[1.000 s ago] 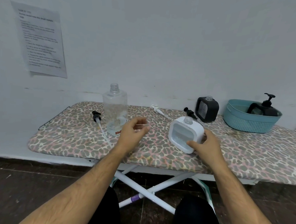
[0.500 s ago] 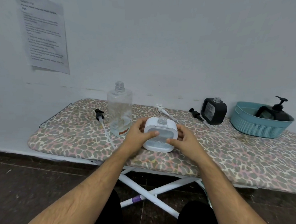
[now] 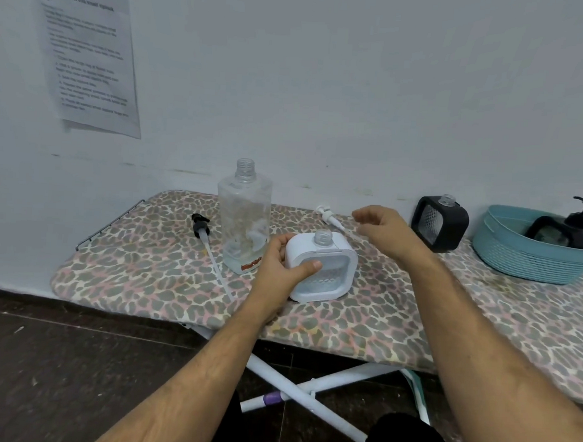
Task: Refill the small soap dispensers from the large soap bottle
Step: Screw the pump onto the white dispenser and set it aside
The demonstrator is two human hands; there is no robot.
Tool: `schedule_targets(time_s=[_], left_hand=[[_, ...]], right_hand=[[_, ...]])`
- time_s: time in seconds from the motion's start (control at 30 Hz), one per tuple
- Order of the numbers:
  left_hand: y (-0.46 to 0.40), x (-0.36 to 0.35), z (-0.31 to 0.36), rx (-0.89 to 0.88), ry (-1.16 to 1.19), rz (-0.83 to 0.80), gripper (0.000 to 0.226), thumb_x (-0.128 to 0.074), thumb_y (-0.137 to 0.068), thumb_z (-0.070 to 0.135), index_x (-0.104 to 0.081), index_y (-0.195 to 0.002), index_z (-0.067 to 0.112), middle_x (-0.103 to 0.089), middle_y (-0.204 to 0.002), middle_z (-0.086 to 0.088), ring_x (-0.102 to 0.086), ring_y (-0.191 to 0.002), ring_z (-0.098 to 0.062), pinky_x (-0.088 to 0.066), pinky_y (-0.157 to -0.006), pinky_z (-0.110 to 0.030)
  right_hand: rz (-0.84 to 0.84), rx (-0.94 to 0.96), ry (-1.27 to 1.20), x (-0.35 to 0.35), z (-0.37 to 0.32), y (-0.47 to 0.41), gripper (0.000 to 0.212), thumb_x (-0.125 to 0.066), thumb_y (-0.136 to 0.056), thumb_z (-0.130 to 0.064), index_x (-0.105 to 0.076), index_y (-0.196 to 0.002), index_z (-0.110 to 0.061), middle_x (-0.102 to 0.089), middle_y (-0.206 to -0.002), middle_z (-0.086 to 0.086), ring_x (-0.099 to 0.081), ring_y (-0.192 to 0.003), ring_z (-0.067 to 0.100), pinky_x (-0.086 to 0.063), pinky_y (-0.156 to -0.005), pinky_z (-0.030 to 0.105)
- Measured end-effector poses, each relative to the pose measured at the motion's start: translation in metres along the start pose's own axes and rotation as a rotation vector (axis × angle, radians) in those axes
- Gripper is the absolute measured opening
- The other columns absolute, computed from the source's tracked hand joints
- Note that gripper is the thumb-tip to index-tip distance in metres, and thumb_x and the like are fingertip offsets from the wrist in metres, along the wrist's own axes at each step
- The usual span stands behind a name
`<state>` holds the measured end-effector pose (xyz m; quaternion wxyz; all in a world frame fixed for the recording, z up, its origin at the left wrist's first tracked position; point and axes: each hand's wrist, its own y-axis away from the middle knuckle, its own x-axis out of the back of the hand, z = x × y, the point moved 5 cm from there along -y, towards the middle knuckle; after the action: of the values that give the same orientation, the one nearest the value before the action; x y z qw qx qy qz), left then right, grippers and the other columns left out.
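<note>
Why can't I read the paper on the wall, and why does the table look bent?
Head view: the paper is blurred and off to the side, so its print smears; the wide lens bends the ironing board near the picture's edges; the right hand looks slightly smeared.

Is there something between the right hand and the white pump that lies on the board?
Nothing visible. The right hand hovers open just right of the white pump, with only bare board between; the white dispenser sits nearer, gripped by the left hand.
</note>
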<state>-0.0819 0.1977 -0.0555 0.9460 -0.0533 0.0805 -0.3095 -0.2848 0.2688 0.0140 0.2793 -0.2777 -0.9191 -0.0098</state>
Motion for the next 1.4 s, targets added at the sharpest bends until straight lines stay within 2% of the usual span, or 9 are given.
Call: schedule_targets(time_s=[0.13, 0.3, 0.53, 0.73, 0.83, 0.93, 1.07, 1.2, 1.4], left_hand=[[0.000, 0.002, -0.005, 0.013, 0.024, -0.031, 0.072, -0.088, -0.059, 0.032, -0.053, -0.121, 0.022, -0.065, -0.119, -0.007, -0.068, -0.105, -0.023, -0.059, -0.084, -0.039], [-0.002, 0.003, -0.008, 0.034, 0.041, -0.067, 0.070, -0.087, -0.057, 0.033, -0.061, -0.121, 0.025, -0.070, -0.115, -0.005, -0.068, -0.104, -0.024, -0.057, -0.088, -0.046], [-0.002, 0.002, -0.007, 0.046, 0.027, -0.090, 0.065, -0.086, -0.058, 0.031, -0.063, -0.119, 0.026, -0.071, -0.114, -0.001, -0.068, -0.105, -0.021, -0.057, -0.089, -0.042], [-0.003, 0.003, -0.012, 0.075, 0.016, -0.089, 0.059, -0.084, -0.064, 0.021, -0.062, -0.118, 0.030, -0.072, -0.111, 0.005, -0.069, -0.102, -0.016, -0.058, -0.087, -0.039], [-0.004, 0.003, -0.014, 0.080, 0.011, -0.082, 0.060, -0.086, -0.061, 0.023, -0.062, -0.116, 0.032, -0.072, -0.111, 0.006, -0.069, -0.102, -0.015, -0.058, -0.088, -0.040], [-0.004, 0.003, -0.014, 0.081, 0.009, -0.085, 0.068, -0.088, -0.056, 0.032, -0.062, -0.119, 0.031, -0.071, -0.113, 0.005, -0.069, -0.104, -0.016, -0.058, -0.089, -0.040], [-0.002, 0.003, -0.011, 0.067, 0.009, -0.090, 0.061, -0.086, -0.063, 0.024, -0.063, -0.118, 0.029, -0.072, -0.111, 0.005, -0.069, -0.102, -0.016, -0.058, -0.087, -0.039], [0.000, 0.003, -0.008, 0.052, 0.013, -0.101, 0.066, -0.086, -0.061, 0.029, -0.062, -0.122, 0.025, -0.072, -0.113, 0.002, -0.069, -0.104, -0.019, -0.058, -0.088, -0.039], [-0.002, 0.003, -0.010, 0.052, 0.022, -0.090, 0.068, -0.087, -0.058, 0.033, -0.063, -0.122, 0.025, -0.071, -0.115, -0.003, -0.069, -0.105, -0.023, -0.057, -0.090, -0.046]], right_hand=[[0.082, -0.004, 0.166, -0.006, 0.012, -0.033, 0.031, -0.060, -0.094, -0.014, -0.063, -0.125, -0.014, -0.064, -0.125, 0.004, -0.060, -0.114, 0.019, -0.048, -0.094, 0.031], [0.004, -0.010, 0.320, -0.028, 0.015, -0.066, 0.038, -0.060, -0.094, -0.023, -0.059, -0.132, -0.019, -0.059, -0.133, 0.010, -0.059, -0.107, 0.021, -0.044, -0.084, 0.029], [-0.098, -0.020, 0.402, -0.054, 0.026, -0.101, 0.039, -0.054, -0.097, -0.024, -0.057, -0.135, -0.024, -0.059, -0.136, 0.007, -0.058, -0.111, 0.023, -0.039, -0.086, 0.026], [-0.177, -0.046, 0.500, -0.064, 0.037, -0.113, 0.037, -0.055, -0.095, -0.024, -0.062, -0.131, -0.029, -0.057, -0.141, 0.002, -0.054, -0.123, 0.023, -0.040, -0.104, 0.033], [-0.149, -0.014, 0.536, -0.064, 0.036, -0.114, 0.033, -0.057, -0.094, -0.022, -0.066, -0.126, -0.025, -0.063, -0.130, 0.004, -0.058, -0.112, 0.023, -0.042, -0.093, 0.030], [-0.093, 0.001, 0.514, -0.061, 0.033, -0.112, 0.020, -0.060, -0.092, -0.019, -0.070, -0.107, -0.027, -0.070, -0.103, 0.003, -0.059, -0.080, 0.014, -0.041, -0.074, 0.027], [-0.053, -0.027, 0.561, -0.058, 0.033, -0.107, 0.007, -0.066, -0.087, -0.020, -0.060, -0.086, -0.025, -0.069, -0.094, 0.000, -0.059, -0.080, 0.018, -0.040, -0.064, 0.030], [-0.067, -0.021, 0.611, -0.051, 0.028, -0.096, 0.017, -0.062, -0.087, -0.017, -0.050, -0.098, -0.022, -0.065, -0.095, 0.005, -0.057, -0.078, 0.022, -0.042, -0.062, 0.032], [-0.045, 0.003, 0.454, -0.034, 0.008, -0.076, 0.044, -0.062, -0.093, -0.020, -0.051, -0.136, -0.018, -0.061, -0.106, 0.005, -0.058, -0.083, 0.021, -0.049, -0.078, 0.033]])
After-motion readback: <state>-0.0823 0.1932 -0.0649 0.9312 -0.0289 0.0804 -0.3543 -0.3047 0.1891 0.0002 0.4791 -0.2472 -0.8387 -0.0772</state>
